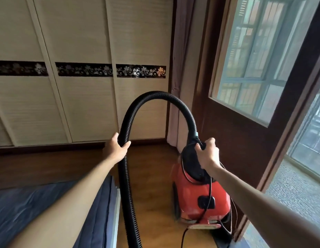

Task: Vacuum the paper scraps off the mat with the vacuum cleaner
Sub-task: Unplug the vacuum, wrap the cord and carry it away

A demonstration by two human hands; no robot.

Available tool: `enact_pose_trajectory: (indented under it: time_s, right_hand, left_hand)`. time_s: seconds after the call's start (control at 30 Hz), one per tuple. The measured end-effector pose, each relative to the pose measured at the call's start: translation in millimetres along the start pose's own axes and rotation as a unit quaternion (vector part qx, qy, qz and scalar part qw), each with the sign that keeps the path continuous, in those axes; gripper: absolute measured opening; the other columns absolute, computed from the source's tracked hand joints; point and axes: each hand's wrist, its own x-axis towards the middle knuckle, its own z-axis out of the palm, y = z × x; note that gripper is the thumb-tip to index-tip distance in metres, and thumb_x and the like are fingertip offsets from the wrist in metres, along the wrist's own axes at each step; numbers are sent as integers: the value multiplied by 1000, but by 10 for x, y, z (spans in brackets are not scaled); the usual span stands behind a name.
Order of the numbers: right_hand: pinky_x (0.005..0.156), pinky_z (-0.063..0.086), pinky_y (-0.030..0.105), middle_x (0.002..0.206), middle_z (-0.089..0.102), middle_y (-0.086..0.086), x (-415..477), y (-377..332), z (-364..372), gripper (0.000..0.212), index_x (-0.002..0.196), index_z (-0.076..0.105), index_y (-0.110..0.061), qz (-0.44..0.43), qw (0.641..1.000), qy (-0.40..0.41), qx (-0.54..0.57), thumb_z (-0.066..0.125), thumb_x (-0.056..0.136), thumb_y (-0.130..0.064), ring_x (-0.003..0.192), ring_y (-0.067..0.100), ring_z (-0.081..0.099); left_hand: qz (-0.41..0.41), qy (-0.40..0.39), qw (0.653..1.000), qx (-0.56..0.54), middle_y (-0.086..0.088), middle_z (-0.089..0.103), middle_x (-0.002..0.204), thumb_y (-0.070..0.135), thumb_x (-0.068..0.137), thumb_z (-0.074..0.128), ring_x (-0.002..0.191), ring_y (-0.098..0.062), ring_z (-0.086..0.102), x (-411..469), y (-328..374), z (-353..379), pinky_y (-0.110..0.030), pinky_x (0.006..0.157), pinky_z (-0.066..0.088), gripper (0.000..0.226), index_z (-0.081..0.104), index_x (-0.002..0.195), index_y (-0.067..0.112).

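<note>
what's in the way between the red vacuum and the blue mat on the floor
Nothing visible blocks it. Only the black hose hangs over the wood floor between the red vacuum and the blue mat. The left hand holds that hose; the right hand grips the vacuum's top.

Only the person's two arms and hands show. The left arm (66, 203) is bare along all its visible length, from the wrist to the lower edge of the picture, and the left hand (118, 146) is bare too. The right arm (263, 199) is likewise bare from the wrist to the lower right corner, as is the right hand (208, 153). Both forearms are slim and smooth, and look broader near the camera under the wide lens. Any clothing lies out of view.
</note>
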Motion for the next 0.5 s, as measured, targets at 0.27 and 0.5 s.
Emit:
enact_pose_trajectory:
  time_s: [0.27, 0.5]
  right_hand:
    - [61, 59, 56, 92, 59, 12, 847, -172, 641, 32, 92, 33, -24, 5, 1000, 17, -7, 54, 85, -48, 76, 38, 66]
    - [58, 59, 56, 90, 60, 13, 1728, -316, 1303, 32, 97, 35, -21, -4, 1000, 6, -6, 56, 88, -43, 71, 40, 67]
  left_hand:
    - [-10, -41, 999, -8, -12, 57, 138, 46, 88, 68, 122, -34, 56, 1054, -209, 349, -39, 98, 48, 68, 44, 145, 19]
    - [-22, -34, 999, -6, -8, 55, 142, 44, 89, 67, 126, -32, 54, 1992, -317, 749, -37, 99, 44, 66, 43, 145, 17]
